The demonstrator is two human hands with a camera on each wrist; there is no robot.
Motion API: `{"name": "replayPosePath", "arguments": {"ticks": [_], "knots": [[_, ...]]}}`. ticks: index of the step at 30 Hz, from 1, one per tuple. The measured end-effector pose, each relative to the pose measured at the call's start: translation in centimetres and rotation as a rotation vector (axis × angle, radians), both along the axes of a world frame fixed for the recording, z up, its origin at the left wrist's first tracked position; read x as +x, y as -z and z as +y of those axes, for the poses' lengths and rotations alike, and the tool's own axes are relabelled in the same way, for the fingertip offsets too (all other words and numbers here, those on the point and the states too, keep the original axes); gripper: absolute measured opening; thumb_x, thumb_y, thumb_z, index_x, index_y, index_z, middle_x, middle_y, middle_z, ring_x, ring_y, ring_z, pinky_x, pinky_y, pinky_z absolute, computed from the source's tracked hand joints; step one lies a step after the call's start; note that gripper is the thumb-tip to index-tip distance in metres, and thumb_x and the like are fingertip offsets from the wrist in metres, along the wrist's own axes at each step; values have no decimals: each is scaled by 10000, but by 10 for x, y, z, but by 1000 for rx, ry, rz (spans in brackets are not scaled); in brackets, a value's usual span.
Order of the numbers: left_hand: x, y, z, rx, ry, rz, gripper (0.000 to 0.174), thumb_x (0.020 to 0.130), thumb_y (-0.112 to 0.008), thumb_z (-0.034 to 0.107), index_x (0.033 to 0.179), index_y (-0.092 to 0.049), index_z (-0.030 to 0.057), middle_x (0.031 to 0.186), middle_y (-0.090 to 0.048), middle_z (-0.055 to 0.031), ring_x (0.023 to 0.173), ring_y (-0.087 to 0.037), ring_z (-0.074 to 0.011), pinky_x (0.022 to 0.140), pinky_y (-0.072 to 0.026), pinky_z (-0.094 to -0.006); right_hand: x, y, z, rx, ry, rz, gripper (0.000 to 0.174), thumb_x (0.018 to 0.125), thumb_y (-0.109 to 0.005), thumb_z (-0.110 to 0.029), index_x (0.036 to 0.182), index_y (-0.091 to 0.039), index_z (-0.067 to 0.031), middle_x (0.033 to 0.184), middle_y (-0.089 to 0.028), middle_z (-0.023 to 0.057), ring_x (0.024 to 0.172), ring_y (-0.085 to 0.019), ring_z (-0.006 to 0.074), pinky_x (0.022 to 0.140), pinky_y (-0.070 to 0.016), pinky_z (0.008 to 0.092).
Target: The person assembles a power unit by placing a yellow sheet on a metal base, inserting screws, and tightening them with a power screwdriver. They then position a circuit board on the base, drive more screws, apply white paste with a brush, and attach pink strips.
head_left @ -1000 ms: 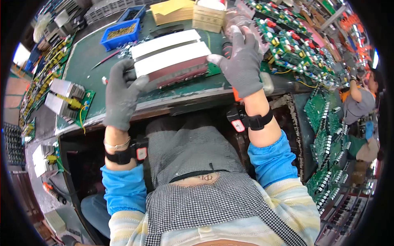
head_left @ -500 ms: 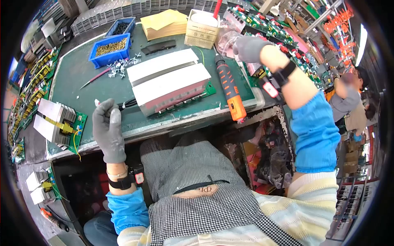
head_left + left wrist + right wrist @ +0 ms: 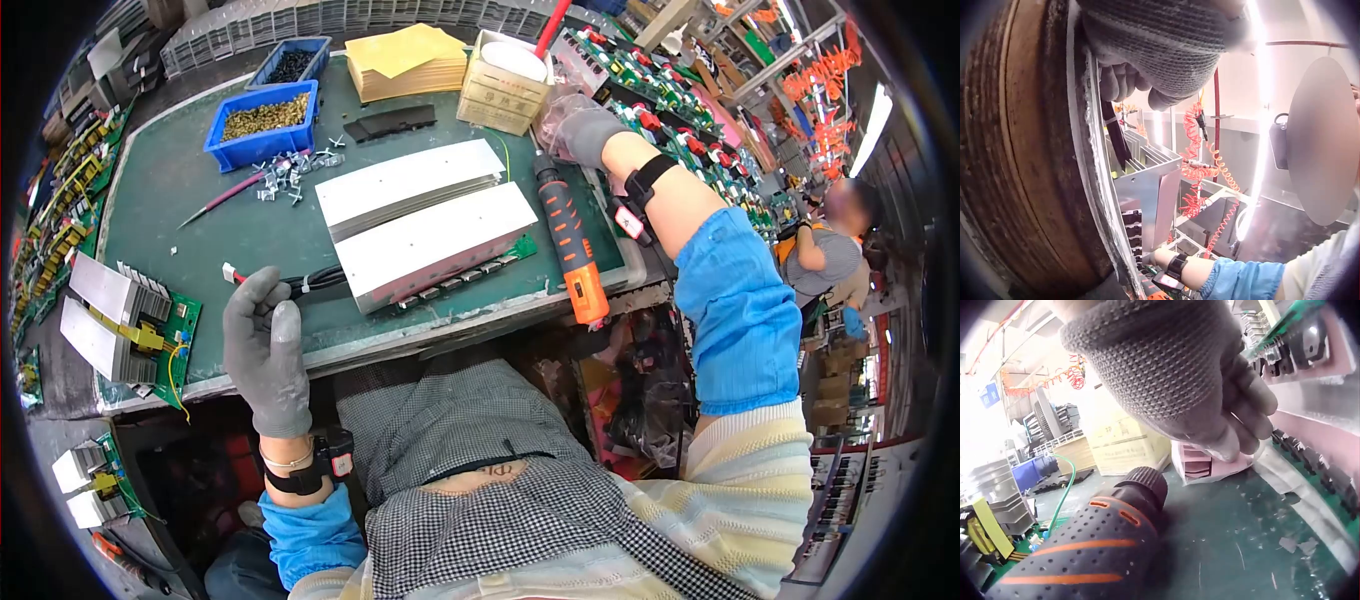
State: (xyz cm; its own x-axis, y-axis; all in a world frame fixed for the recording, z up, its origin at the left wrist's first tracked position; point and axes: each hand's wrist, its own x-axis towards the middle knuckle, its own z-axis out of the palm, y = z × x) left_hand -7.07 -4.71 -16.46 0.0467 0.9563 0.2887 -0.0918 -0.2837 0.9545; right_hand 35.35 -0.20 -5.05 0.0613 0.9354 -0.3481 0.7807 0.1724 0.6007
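My gloved left hand (image 3: 266,350) rests at the front left of the bench, fingers loosely bent, beside black cables (image 3: 315,281) with a white connector (image 3: 230,272). To its right lies a circuit board assembly with two large silver heat sinks (image 3: 440,237). My gloved right hand (image 3: 588,133) reaches to a clear plastic bag (image 3: 1192,470) with pink pieces in it, at the back right. Its fingers are bent at the bag's opening, and I cannot tell whether they pinch a piece. An orange and black electric screwdriver (image 3: 570,240) lies near that wrist.
Behind are blue bins (image 3: 262,143) of brass and dark screws, a yellow paper stack (image 3: 408,75) and a cardboard box (image 3: 500,95). Small metal clips (image 3: 290,175) and a thin pink-handled tool (image 3: 222,200) lie mid-left. Populated boards (image 3: 650,110) crowd the right.
My right hand has left the heat sink assembly and moved to the plastic bag. The left hand has drawn off the assembly to the cables. The screwdriver has come into full view.
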Motion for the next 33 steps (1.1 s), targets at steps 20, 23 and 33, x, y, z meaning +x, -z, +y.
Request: {"name": "replayPosePath", "arguments": {"ticks": [20,23,33], "knots": [[0,-1,-2,33,-3,40,332,925,-599,-4,1255,-574,-31,1210,-622,-96,1033,-610,-148,958,-481,-297,34,-3,-1,11,116,82,211,812,-661,-133,995,-747,-71,1060,-720,162,978,-702,320,832,-562,402],[-3,-10,-3,-66,-12,-23,322,936,-595,25,1252,-573,-30,1194,-626,-92,1013,-610,-149,941,-486,-297,23,-45,-12,13,115,46,256,867,-578,-194,996,-725,-29,937,-709,216,883,-688,389,817,-548,454],[44,-144,10,368,325,195,447,841,-702,162,1250,-606,10,1126,-651,-101,972,-607,-181,911,-485,-318,-71,-172,-69,-66,-136,849,181,793,-616,-136,890,-689,-1,734,-657,100,714,-639,164,670,-502,316]]}}
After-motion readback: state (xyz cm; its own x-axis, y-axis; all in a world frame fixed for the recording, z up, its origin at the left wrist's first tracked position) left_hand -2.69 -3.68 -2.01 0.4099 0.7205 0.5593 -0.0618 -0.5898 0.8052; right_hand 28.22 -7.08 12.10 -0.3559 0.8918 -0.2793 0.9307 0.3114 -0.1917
